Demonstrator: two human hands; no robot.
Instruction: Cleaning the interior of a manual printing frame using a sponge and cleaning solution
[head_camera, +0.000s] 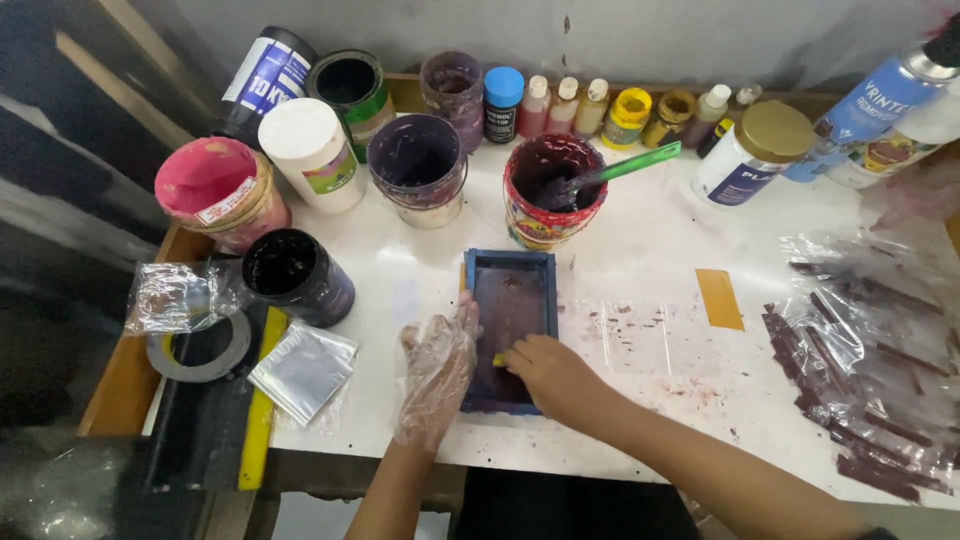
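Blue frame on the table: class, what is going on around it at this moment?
A person works over a small blue frame lying flat on a stained white table. The left hand, in a clear plastic glove, rests against the frame's left edge. The bare right hand presses a small yellow piece onto the dark purple surface inside the frame. Behind it stands an open tub of dark purple ink with a green stick in it, among other tubs and bottles.
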